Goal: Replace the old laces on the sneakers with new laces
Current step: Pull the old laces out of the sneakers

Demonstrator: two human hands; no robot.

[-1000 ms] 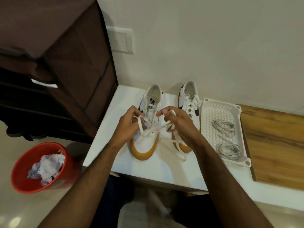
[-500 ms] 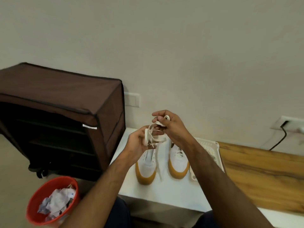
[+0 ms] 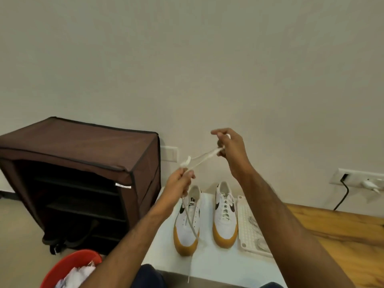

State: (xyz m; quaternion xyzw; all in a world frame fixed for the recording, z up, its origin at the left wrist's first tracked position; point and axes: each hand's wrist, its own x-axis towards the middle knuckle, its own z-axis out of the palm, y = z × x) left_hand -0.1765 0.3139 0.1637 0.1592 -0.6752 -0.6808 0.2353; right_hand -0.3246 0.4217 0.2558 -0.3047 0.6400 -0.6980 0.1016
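A: Head view: what could slip?

B: The old lace [image 3: 199, 160] is stretched between both grips, left hand [image 3: 180, 182] pinching one end, right hand [image 3: 230, 147] the other. Its tail dangles over the left sneaker [image 3: 188, 223]; it could snag there.

A: Count?

B: Two sneakers on the counter [image 3: 209, 265]; the right sneaker [image 3: 225, 215] is laced. New laces [image 3: 256, 231] lie in one tray [image 3: 244, 229], number unclear.

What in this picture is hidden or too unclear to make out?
- New laces in the white tray, head view: the right forearm covers most of them, so their count is unclear.
- Red bin: cut off by the bottom edge.
- Lace end in the right hand: curled fingers hide most of it.
- Left sneaker: whether any lace remains in its eyelets is too small to tell.
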